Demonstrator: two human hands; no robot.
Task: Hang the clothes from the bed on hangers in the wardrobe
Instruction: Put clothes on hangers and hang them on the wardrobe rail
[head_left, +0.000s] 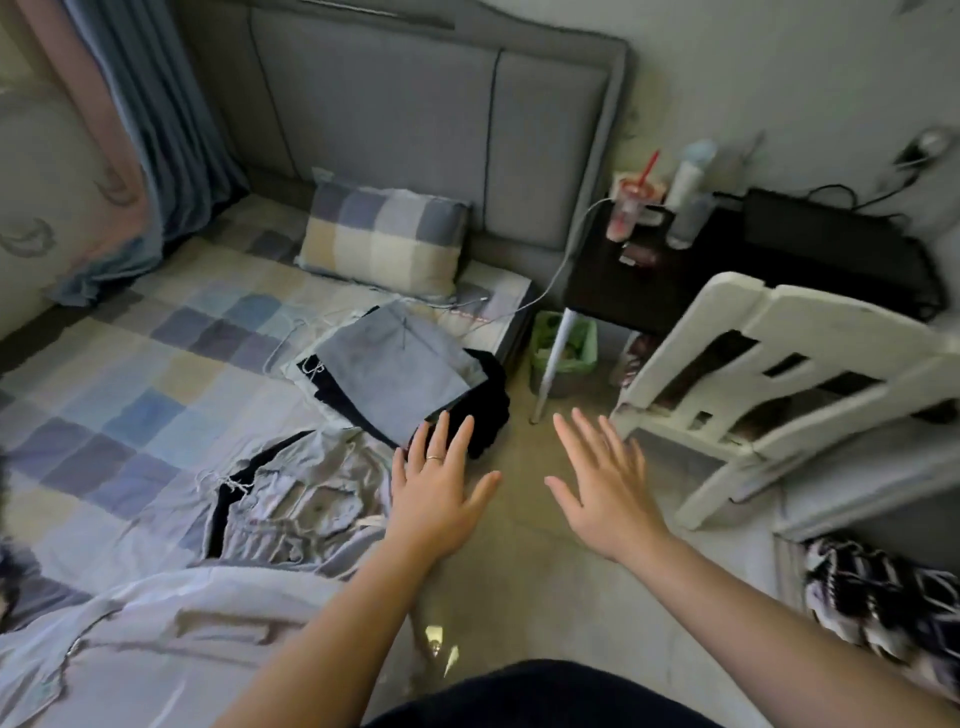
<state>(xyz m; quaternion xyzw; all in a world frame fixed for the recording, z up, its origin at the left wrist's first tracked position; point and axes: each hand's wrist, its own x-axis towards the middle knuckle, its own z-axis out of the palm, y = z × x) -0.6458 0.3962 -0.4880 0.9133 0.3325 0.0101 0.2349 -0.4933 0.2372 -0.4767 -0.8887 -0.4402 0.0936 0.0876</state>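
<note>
Both hands are held out flat, palms down, and nothing is held in either. The left hand (439, 499) is seen with its fingers straight and spread, a ring on one of them. Its fingertips lie over the near edge of a pile of folded clothes (395, 374), though contact cannot be judged. The right hand (610, 499), just beside it at three o'clock, is likewise spread and is held above the floor (519, 571).

The pile, blue-grey on top with black pieces beneath, is set at the edge of the bed (130, 364), at eleven o'clock from the left hand. A crumpled grey garment (291, 499) is spread on the bed at nine o'clock from that hand. A checked pillow (384, 239) is propped against the grey headboard (415, 104), at twelve o'clock from the pile.

At two o'clock from the right hand a white chair (831, 322) is seen. At twelve o'clock stands a dark bedside table (649, 291), on which a cup with a red straw (631, 208) and a bottle (685, 208) are stood. A green bin (563, 353) is placed beside the table's white leg.
</note>
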